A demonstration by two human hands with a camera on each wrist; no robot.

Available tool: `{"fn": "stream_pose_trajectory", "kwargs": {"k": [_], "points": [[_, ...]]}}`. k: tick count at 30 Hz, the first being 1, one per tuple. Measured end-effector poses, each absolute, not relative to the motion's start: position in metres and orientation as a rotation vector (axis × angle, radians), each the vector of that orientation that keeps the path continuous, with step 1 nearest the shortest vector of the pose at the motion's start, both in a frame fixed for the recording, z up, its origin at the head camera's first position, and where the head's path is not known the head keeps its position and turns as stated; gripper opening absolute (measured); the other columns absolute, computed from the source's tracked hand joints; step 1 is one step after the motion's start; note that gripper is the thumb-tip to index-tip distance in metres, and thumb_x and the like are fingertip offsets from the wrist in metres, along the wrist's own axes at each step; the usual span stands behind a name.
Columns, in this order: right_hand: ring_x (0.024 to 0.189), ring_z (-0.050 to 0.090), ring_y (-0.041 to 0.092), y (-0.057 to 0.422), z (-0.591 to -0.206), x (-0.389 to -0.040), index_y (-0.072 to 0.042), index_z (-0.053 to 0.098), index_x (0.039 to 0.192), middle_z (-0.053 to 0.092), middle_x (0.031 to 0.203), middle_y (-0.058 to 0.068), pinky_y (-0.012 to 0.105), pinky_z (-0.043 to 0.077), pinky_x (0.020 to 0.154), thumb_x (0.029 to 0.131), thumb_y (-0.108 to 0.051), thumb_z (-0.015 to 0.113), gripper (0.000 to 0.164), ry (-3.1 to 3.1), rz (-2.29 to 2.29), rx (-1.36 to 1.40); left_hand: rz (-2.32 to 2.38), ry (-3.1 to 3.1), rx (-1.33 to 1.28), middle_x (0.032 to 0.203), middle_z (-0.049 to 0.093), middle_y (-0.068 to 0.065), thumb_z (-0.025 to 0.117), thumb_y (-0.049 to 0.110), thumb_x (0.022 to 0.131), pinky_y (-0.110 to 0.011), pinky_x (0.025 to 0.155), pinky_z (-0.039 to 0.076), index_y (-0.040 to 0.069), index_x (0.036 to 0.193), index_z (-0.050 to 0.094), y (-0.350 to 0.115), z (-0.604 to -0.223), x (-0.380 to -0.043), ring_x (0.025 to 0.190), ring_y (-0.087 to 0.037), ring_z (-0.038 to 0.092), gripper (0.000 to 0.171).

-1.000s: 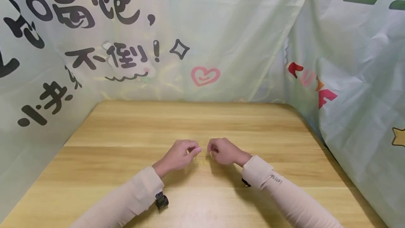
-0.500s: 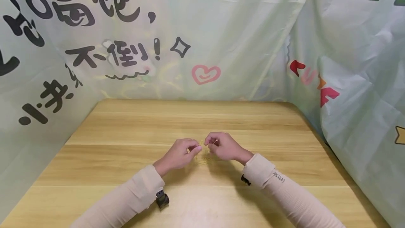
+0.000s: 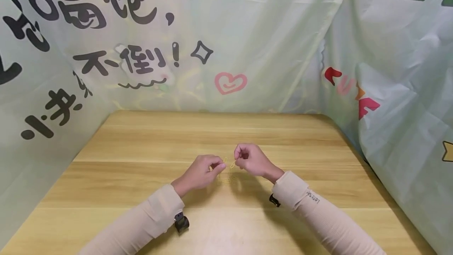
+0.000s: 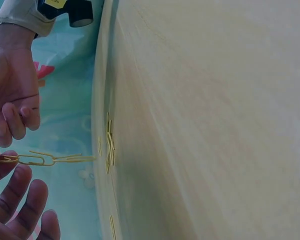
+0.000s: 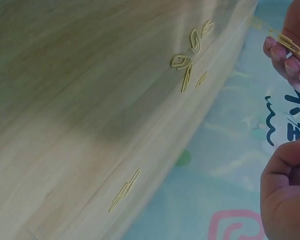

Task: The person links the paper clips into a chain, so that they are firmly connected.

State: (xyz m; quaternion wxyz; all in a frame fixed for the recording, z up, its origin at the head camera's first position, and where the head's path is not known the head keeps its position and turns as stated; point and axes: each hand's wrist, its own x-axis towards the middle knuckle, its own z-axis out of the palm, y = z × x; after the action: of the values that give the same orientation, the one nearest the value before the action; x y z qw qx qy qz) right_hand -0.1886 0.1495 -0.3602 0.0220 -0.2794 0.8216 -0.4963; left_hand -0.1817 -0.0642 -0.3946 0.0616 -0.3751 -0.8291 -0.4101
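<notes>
Left fingers point(image 4: 17, 184) pinch paperclip chain point(image 4: 53, 159), clear only in wrist views.

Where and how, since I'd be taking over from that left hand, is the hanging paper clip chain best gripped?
Probably pinch the small loop just beyond the left hand, coming from the person's right and above. It seems to be the top of the paper clip chain: that side is uncovered, while the linked clips hang down from the hand and might swing if gripped lower.
</notes>
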Motion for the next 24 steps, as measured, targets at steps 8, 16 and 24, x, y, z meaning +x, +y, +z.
{"fn": "stream_pose_trajectory", "kwargs": {"k": [8, 16, 24], "points": [[0.05, 0.038, 0.01, 0.1479, -0.357, -0.1886, 0.003, 0.052, 0.077, 0.043, 0.06, 0.0, 0.021, 0.033, 0.048, 0.084, 0.005, 0.044, 0.011, 2.467, -1.62, -0.706, -1.244, -2.507, -1.141, 0.076, 0.065, -0.006, 0.056, 0.014, 0.098, -0.025, 0.064, 0.049, 0.002, 0.085, 0.067, -0.0639, -0.3935, -0.1816, 0.07, -0.007, 0.055, 0.021], [0.057, 0.045, 0.016, 0.1484, -0.3575, -0.1912, 0.008, 0.062, 0.093, 0.05, 0.066, 0.005, 0.028, 0.04, 0.055, 0.085, 0.006, 0.041, 0.022, 2.405, -1.646, -0.583, -1.232, -2.522, -1.136, 0.076, 0.065, -0.006, 0.056, 0.013, 0.098, -0.025, 0.065, 0.05, 0.002, 0.086, 0.068, -0.0646, -0.3927, -0.1801, 0.07, -0.008, 0.056, 0.02], [0.064, 0.056, 0.026, 0.1493, -0.3586, -0.1915, 0.011, 0.066, 0.091, 0.061, 0.076, 0.009, 0.035, 0.048, 0.067, 0.089, 0.003, 0.039, 0.028, 2.387, -1.66, -0.557, -1.235, -2.532, -1.127, 0.079, 0.067, -0.006, 0.056, 0.014, 0.099, -0.024, 0.062, 0.049, 0.002, 0.088, 0.069, -0.0656, -0.3945, -0.1824, 0.07, -0.008, 0.057, 0.021]]}}
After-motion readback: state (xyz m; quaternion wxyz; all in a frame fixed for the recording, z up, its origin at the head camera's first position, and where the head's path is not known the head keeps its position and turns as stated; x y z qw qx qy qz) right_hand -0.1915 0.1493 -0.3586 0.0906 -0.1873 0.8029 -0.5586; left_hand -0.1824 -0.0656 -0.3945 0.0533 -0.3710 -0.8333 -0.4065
